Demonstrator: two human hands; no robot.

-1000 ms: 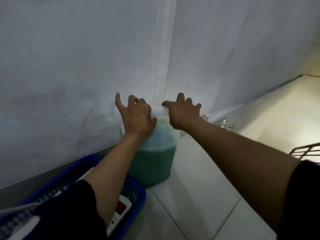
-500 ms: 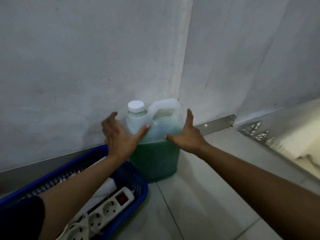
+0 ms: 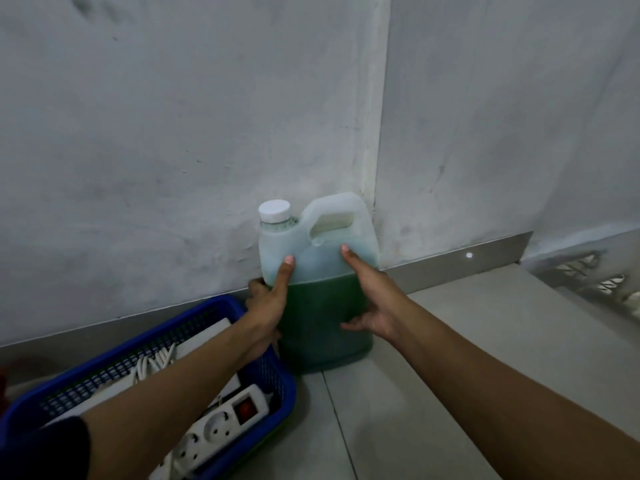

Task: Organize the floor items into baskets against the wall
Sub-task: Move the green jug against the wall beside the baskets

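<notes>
Both hands, left and right, clasp the jug (half-full, heavy): keep upright, slide into corner.

The jug is now gripped lower down than half a second ago: the left hand is pressed against its left side with the thumb laid up the front face, where before it was held open beside the neck. The right hand is wrapped around the right front edge at the level of the green liquid, its thumb tucked across the front. One second ago both hands were placed over the jug's top, and the white cap was hidden; it is now exposed.
</notes>
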